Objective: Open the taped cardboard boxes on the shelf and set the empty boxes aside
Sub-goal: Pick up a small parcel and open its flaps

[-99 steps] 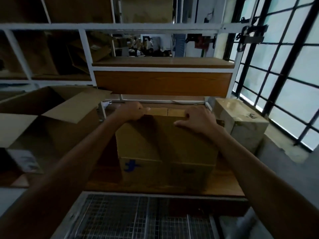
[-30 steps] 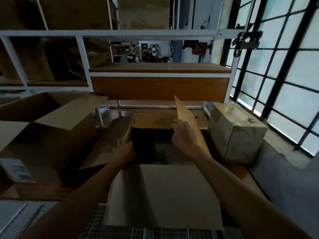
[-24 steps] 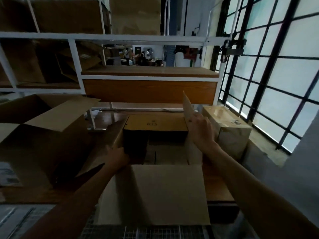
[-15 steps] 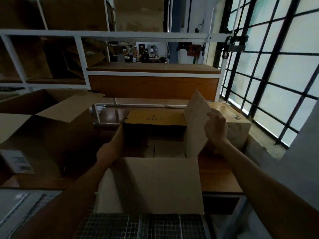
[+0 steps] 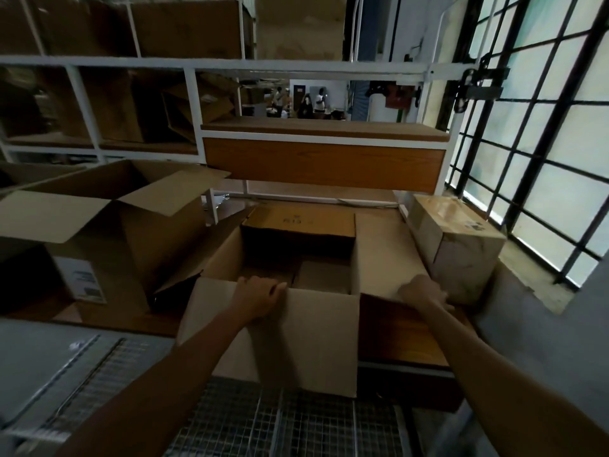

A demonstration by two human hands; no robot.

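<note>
A brown cardboard box [image 5: 296,338] stands open on the wooden shelf [image 5: 402,344] right in front of me, all its flaps folded outward. Its inside looks dark and bare. My left hand [image 5: 258,296] grips the top of the near wall, fingers curled over the edge. My right hand [image 5: 423,293] holds the near corner of the right flap [image 5: 385,255], which lies spread out flat. To the right stands a smaller box [image 5: 458,249] wrapped in shiny tape, still closed.
Another large opened box [image 5: 108,232] with a white label sits to the left. A white metal rack frame [image 5: 211,206] and an upper wooden shelf [image 5: 323,163] rise behind. A wire grid [image 5: 280,423] lies below the shelf edge. Barred windows [image 5: 540,143] fill the right.
The box went from closed to open, flaps spread. In the last half second my right hand pushed the right flap down flat, and my left hand moved from the left flap to the near wall.
</note>
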